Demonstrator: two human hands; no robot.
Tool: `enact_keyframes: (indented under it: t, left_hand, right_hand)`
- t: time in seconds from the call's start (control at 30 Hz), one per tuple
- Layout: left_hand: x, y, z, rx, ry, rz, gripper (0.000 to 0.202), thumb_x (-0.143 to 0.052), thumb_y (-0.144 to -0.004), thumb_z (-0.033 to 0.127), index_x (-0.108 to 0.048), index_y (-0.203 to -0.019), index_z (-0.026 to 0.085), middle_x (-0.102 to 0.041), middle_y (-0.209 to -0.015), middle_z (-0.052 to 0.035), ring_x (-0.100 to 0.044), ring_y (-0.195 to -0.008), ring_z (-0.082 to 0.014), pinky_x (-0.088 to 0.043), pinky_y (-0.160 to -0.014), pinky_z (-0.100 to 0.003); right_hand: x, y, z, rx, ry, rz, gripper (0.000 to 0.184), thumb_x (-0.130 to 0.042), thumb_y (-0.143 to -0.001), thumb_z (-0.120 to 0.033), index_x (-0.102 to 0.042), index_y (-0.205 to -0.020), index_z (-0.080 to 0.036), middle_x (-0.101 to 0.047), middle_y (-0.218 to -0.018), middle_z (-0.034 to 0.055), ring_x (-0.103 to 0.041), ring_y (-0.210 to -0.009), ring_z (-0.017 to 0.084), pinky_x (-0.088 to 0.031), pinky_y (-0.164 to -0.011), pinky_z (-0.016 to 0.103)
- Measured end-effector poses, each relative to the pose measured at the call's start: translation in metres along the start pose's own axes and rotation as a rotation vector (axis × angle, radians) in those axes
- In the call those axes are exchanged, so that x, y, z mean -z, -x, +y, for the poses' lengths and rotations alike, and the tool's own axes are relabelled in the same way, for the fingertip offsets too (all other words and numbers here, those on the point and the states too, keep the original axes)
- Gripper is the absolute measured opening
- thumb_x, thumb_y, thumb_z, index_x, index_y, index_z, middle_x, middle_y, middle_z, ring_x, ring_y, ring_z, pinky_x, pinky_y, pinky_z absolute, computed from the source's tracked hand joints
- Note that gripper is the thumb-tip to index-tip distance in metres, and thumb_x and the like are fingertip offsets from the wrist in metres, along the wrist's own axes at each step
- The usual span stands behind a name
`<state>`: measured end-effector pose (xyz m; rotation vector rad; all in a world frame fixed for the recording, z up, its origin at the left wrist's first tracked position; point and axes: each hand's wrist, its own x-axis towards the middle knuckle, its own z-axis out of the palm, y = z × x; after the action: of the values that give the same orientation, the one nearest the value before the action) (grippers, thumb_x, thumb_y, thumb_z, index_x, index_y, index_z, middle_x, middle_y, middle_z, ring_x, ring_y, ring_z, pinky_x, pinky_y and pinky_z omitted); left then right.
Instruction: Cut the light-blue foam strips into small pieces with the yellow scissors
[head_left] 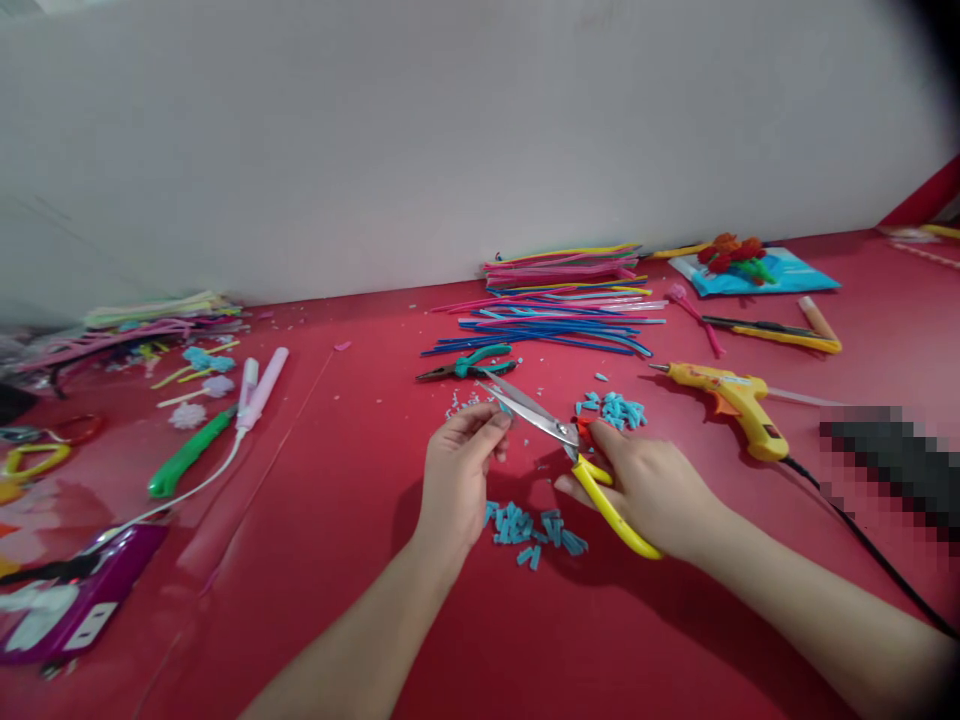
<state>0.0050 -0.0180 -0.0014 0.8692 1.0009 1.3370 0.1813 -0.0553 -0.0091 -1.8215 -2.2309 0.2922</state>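
My right hand (652, 480) grips a pair of scissors (536, 412) with yellow handles, its blades apart and pointing left. Close to the blades, my left hand (469, 450) pinches a small light-blue piece of pipe cleaner (505, 408), mostly hidden by the fingers. Below the hands lies a pile of short blue pipe cleaner pieces (514, 523). Another heap of blue pieces (622, 410), with tapered ends, sits just beyond my right hand. Tiny blue clippings are scattered on the red table (360, 590) past my left fingers. Teal-handled pliers (465, 366) lie beyond the scissor tips.
Colourful pipe cleaners (555, 325) lie at the back. To the right are a yellow glue gun (724, 400) with a cord, a yellow-black cutter (780, 335) and a blue packet (795, 270). At left lie a pink hair straightener (262, 390), a green-handled tool (191, 455) and a purple power strip (124, 580).
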Motion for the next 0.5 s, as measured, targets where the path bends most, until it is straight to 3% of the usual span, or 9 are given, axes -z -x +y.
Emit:
enact_keyframes:
  t: [0.5]
  left_hand:
    - [0.0022,-0.0005,0.0021,-0.053,0.047,-0.036,0.003,-0.061,-0.066,0.016,-0.062,-0.069,0.016,-0.052,-0.061,0.0022,-0.043,-0.055,-0.0056,-0.034,-0.052,-0.018]
  right_hand:
    - [-0.0057,0.0015,0.0036,0.087,0.14,0.015,0.03,-0.034,-0.078,-0.049,-0.04,-0.078,-0.019,-0.056,-0.056,0.0021,-0.052,-0.049,0.016,-0.017,-0.045,0.025]
